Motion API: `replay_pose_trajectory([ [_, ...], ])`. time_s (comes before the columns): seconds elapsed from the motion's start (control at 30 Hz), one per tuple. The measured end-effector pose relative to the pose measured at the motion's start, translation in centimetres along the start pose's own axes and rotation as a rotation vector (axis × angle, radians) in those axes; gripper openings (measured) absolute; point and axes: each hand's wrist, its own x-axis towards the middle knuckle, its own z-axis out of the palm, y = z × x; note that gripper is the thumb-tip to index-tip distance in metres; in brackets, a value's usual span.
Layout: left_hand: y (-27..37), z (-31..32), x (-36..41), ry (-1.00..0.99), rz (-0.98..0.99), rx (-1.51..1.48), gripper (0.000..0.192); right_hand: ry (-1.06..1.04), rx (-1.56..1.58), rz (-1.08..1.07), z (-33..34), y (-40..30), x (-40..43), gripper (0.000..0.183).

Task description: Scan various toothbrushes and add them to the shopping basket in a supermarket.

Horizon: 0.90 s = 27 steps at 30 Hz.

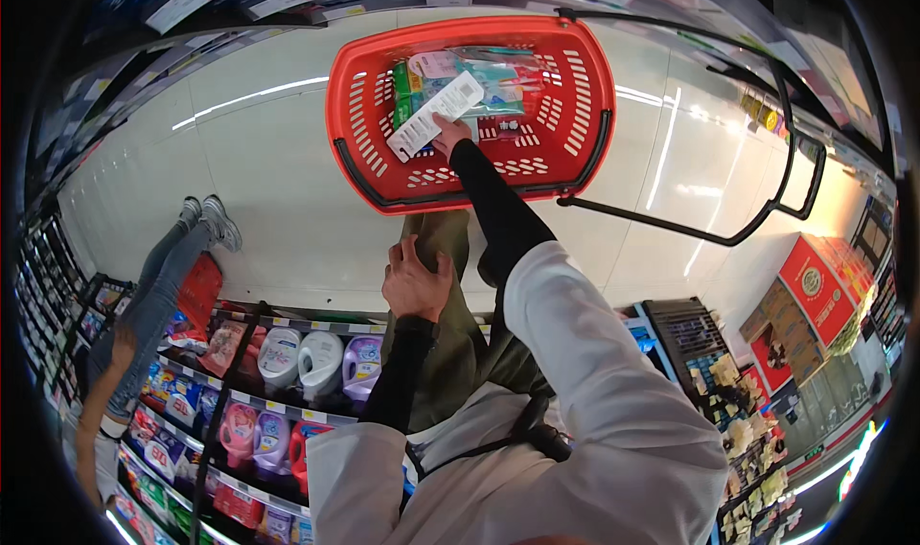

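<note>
My right hand (453,134) reaches into a red plastic shopping basket (345,63) and grips a long white printed card package (442,110) by its edge. Beneath that package lie a green-and-orange packet (404,88) and clear-and-teal plastic packaging (496,92), partly covered. What these packets contain I cannot tell. My left hand (418,280) rests on the knee of my olive trousers (440,344), fingers spread and bent, with nothing in it. The basket's long black pull handle (654,223) extends to the right over the pale tiled floor (273,164).
Behind me, shelves hold laundry detergent bottles (321,362) and bags. A person in jeans (162,268) stands at the left beside another red basket (201,286). Shelving with price tags (277,4) curves along the top. Stacked cartons (790,322) stand at the right.
</note>
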Motion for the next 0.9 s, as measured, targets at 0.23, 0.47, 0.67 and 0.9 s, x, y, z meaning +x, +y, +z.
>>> replay_pose_trajectory([
  [0.23,-0.1,-0.3,0.9,-0.025,0.055,0.056,0.041,0.113,-0.095,-0.706,-1.3,0.6,-6.1,0.033],
  [0.47,1.8,1.3,0.6,-0.050,0.143,0.044,0.041,0.710,-0.355,-0.344,-3.0,-14.9,-0.5,0.057],
  [0.67,0.5,0.8,1.4,-0.003,0.126,0.061,0.040,0.636,-0.595,-0.199,0.0,-15.6,6.7,0.069],
  [0.9,0.0,0.3,2.7,0.033,0.131,0.030,0.038,0.343,-0.373,-0.162,-0.1,-10.2,19.9,0.066],
])
